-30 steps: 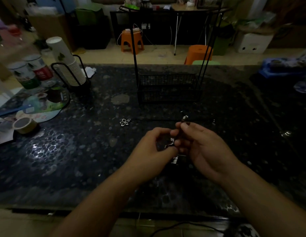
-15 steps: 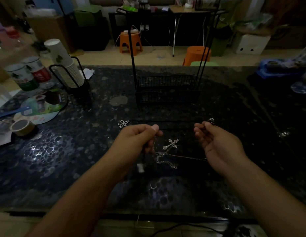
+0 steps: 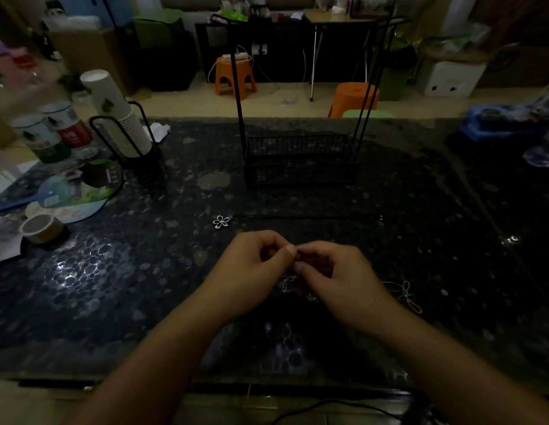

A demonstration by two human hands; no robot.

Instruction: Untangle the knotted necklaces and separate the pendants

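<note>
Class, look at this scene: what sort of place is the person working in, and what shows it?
Probably a cluttered home or small workshop room. A dark pebble-patterned table holds a stack of paper cups and a tape roll; orange plastic stools and a cardboard box sit behind.

You're sitting in a dim, lived-in room of a home or small family workspace. Your desk (image 3: pixel 119 302) has a dark pebble-patterned top, cluttered at its left with a stack of paper cups (image 3: pixel 119 118) in a wire holder, two tea tins (image 3: pixel 52 133), a printed hand fan (image 3: pixel 73 194) and a roll of tape (image 3: pixel 41 228). Beyond it, on the tiled floor, stand two orange plastic stools (image 3: pixel 234 76), cardboard boxes (image 3: pixel 83 47), a green bin (image 3: pixel 162 29) and a cluttered side table (image 3: pixel 337 18).
</note>
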